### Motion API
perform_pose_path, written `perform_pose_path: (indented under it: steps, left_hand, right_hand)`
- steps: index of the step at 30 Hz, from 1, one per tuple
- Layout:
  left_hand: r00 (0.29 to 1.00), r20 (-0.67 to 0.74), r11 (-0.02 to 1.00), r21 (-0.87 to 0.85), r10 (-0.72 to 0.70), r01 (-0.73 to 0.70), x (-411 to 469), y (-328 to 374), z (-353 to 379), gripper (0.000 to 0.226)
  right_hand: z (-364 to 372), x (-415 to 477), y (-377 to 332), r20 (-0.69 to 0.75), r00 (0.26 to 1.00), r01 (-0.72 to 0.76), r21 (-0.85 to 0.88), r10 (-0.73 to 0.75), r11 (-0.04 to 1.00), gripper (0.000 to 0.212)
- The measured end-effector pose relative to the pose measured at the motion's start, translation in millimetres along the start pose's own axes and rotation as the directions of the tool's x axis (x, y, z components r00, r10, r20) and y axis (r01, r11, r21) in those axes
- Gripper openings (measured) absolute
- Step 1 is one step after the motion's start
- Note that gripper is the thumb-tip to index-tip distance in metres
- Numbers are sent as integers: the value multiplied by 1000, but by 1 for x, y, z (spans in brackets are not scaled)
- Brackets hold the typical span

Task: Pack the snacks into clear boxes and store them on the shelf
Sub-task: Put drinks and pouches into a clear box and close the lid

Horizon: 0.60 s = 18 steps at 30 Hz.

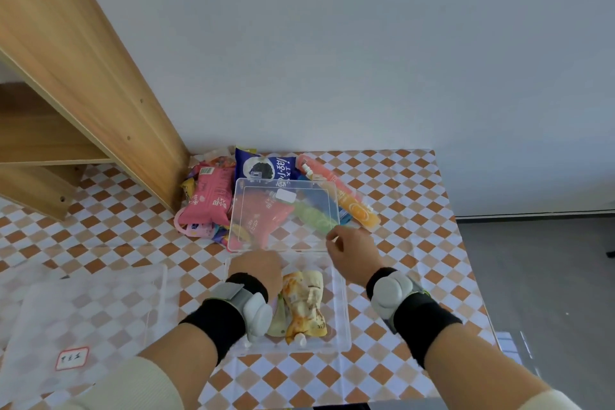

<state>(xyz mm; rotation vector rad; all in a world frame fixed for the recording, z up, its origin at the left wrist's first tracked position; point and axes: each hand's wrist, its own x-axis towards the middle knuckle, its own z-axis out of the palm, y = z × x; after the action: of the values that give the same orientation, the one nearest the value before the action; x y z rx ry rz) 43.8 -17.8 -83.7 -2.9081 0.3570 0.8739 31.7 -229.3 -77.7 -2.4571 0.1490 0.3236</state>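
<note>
A clear box (342, 309) is seen on the checkered tablecloth (416, 210), near the front edge, w/ its hinged clear lid (286, 213) raised and tilted back. The lid's near right corner is pinched by the right hand (352, 253), fingers narrow and closed on the edge. The left hand (256, 268) is lowered into the box at its far left; its fingers are hidden behind the back of the hand, so it can't be told whether anything is gripped. Inside the box, 1 yellow spouted pouch (306, 306) is laid lengthwise, white cap toward the viewer, w/ a pale green pouch (278, 319) just beside it on the left, partly covered by the left wrist.

Behind the lid, the unpacked snacks are piled against the wall: a pink packet (211, 196) next to the wooden shelf (83, 76), a dark blue packet (263, 166) further back, and an orange tube pouch (352, 203) lying diagonally to the right. A red packet and a green pouch are seen only through the lid, blurred. Approx. 2 more small items are tucked under the pink packet; type can't be told.

Another clear container (83, 309) w/ a red-bordered label (71, 358) is lying at left, well apart from the open box. Black wristbands and grey-white devices are worn on both wrists.
</note>
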Motion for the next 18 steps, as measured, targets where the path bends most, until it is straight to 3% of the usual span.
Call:
perform_pose_path:
  steps: [3,7,12,18]
  left_hand:
    - [988,-143,990,-118,55,-72,18,20,-29,23]
    - [951,-304,957,-252,65,-146,36,48,-56,17]
    - [940,-332,930,-316,76,-187,72,76,-76,17]
    - [938,-345,923,-355,21,-152,108,87,-78,15]
  right_hand:
    - [-22,25,21,-59,994,-89,8,89,996,14]
    - [-34,56,51,-23,981,-193,-64,192,979,32]
    - [-38,102,79,49,967,-247,-86,252,965,50]
    - [-33,155,84,101,974,-184,-173,203,968,61]
